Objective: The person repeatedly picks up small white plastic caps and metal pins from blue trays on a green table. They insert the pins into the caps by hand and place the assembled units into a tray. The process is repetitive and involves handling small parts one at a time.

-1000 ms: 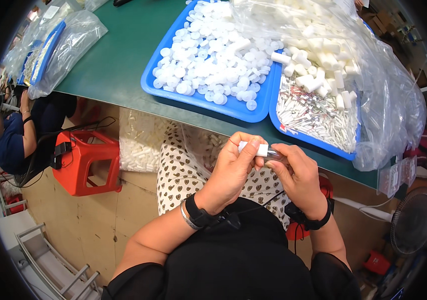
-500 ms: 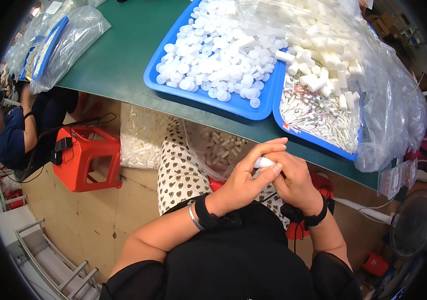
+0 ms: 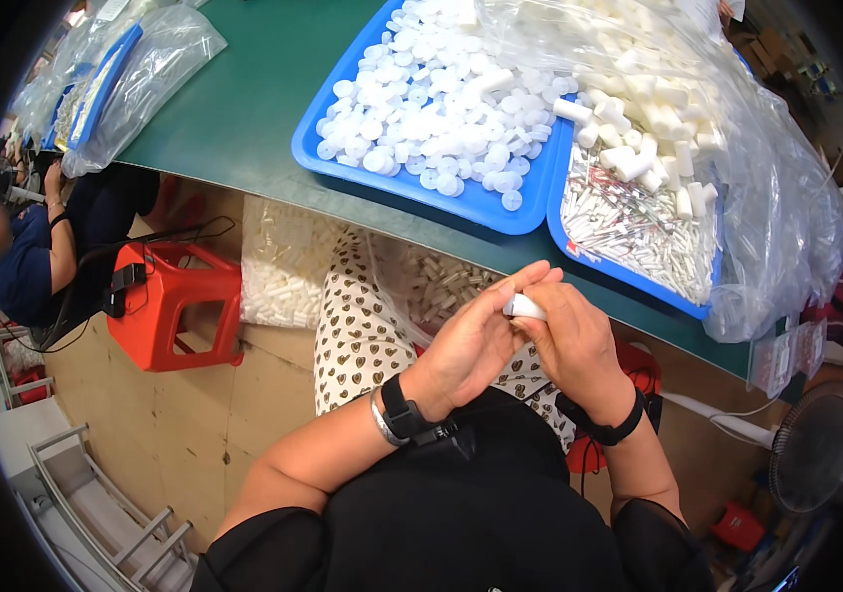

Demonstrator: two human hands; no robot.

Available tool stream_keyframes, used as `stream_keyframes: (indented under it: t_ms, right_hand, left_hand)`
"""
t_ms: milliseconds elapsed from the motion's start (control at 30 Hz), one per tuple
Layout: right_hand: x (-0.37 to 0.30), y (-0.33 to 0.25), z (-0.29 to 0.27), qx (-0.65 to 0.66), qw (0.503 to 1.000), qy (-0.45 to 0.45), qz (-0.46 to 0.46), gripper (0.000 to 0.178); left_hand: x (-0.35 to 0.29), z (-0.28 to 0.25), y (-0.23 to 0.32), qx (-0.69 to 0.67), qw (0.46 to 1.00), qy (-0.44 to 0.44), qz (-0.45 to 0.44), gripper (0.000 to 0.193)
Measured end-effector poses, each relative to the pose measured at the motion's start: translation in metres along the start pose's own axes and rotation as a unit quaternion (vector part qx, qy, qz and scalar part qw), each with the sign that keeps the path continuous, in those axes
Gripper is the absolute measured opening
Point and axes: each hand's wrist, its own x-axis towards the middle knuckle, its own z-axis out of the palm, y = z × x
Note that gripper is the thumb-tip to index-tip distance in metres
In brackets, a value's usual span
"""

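A small white piece point(image 3: 526, 308) is pinched between the thumb and fingers of the right hand point(image 3: 584, 345), above the lap and just off the near edge of the green tabletop point(image 3: 244, 113). The left hand point(image 3: 466, 350) is held flat and unclenched beside it, its fingers stretched out and the piece close against it. One piece appears to be in progress; most of it is covered by the fingers, so how near it is to being finished cannot be told. Plenty appears to be left: the left blue tray point(image 3: 411, 196) is heaped with translucent discs point(image 3: 431, 109), and the right blue tray point(image 3: 638, 285) is filled with thin white sticks point(image 3: 628, 222), with thick white cylinders point(image 3: 638, 158) piled on the far side, partly under a clear plastic bag point(image 3: 781, 217). No finished pile can be made out with certainty. A printed clear packet point(image 3: 786, 357) is seen at the right, but its marks are too small to be read, and no brand can be made out.
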Motion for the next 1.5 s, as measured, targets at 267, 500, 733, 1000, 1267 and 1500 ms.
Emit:
stream_keyframes:
  t_ms: [267, 500, 733, 1000, 1267, 1500]
  right_hand:
    - [-0.006, -0.010, 0.020, 0.024, 0.998, -0.008, 0.062, 0.027]
    - [-0.001, -0.017, 0.020, 0.073, 0.994, 0.009, 0.084, 0.028]
    - [-0.007, -0.029, 0.025, 0.074, 0.990, -0.014, 0.120, 0.019]
    - [0.001, -0.028, 0.021, 0.233, 0.939, -0.077, 0.240, 0.019]
    - [-0.002, -0.012, 0.029, 0.537, 0.751, -0.126, 0.363, 0.028]
    - [0.011, -0.007, 0.020, 0.712, 0.531, -0.171, 0.428, 0.042]
  left_hand:
    - [-0.006, -0.005, -0.014, -0.105, 0.994, 0.006, 0.018, 0.044]
    - [-0.007, -0.001, 0.002, 0.017, 0.999, 0.011, 0.036, 0.049]
    - [-0.012, -0.007, -0.016, 0.008, 0.998, 0.006, 0.063, 0.045]
    - [-0.016, -0.010, -0.007, 0.072, 0.996, 0.039, 0.043, 0.058]
    - [-0.022, -0.016, 0.002, 0.149, 0.986, 0.069, 0.006, 0.064]
    - [-0.023, -0.020, 0.017, 0.086, 0.996, 0.031, 0.014, 0.063]
